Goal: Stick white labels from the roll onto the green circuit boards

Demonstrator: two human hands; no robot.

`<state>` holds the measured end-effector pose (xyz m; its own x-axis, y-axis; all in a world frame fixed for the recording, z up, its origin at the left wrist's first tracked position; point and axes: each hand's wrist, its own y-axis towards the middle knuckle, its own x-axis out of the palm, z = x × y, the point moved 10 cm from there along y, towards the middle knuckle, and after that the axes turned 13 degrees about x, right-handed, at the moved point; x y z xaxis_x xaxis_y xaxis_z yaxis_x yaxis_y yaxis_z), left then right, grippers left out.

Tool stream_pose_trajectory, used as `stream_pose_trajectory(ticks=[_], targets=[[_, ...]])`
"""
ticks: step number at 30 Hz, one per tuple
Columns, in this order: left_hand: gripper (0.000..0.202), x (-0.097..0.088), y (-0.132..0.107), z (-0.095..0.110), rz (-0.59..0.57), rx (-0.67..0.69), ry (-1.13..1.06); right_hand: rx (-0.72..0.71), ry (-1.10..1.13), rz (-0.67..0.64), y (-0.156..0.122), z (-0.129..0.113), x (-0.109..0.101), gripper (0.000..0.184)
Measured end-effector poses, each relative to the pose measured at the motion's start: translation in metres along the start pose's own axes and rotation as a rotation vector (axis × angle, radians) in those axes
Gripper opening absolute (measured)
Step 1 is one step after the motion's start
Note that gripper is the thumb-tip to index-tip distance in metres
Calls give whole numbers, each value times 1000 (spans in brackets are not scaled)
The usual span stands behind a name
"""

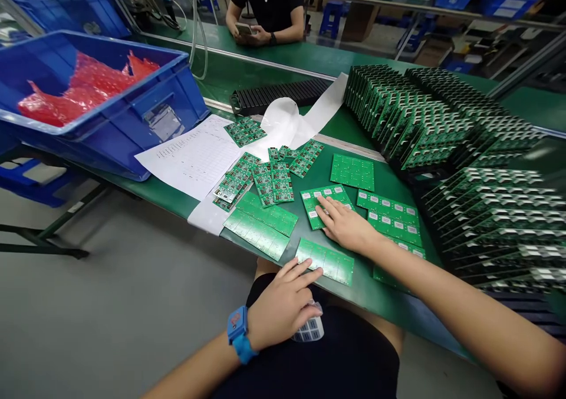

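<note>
My right hand (347,225) lies on a green circuit board (309,197) that bears white labels, its fingers stretched over the surface. In my left hand (283,304), near the table's front edge, a small sheet of labels (312,330) is held under the thumb. The fingertips of that hand rest at the edge of a plain green circuit board (331,263). Two more plain boards (260,231) lie to the left, partly overlapping. Labelled boards (391,216) overlap one another beside my right forearm, which hides part of them. Behind them lies an unlabelled board (352,172).
Upright circuit boards fill black racks (407,116) on the right. Small populated boards (272,184) lie by a printed sheet (190,157) and a white paper strip (283,119). A blue bin (145,107) holds red bubble wrap (92,86). Across the table, a person (267,10) holds a phone.
</note>
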<state>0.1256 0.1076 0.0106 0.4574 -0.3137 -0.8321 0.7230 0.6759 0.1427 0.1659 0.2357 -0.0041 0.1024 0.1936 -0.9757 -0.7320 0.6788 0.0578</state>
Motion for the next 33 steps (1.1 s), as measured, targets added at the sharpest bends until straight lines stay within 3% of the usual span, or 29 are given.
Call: stream_pose_trajectory(ticks=[7,13,19,28,33], targets=[[29,0,1,0,-3,4,-8,-98,-104,3,4,-12,4,43],[27,1,3,0,-26,-3,-20,-200,-80,-147,10,-13,7,42],[27,2,2,3,-30,1,-30,-222,28,-264,22,-9,-5,36],[29,1,7,2,-42,-6,8,-37,107,-342,47,34,-25,39],[27,-2,8,4,-32,-1,17,61,143,-215,25,6,-23,42]])
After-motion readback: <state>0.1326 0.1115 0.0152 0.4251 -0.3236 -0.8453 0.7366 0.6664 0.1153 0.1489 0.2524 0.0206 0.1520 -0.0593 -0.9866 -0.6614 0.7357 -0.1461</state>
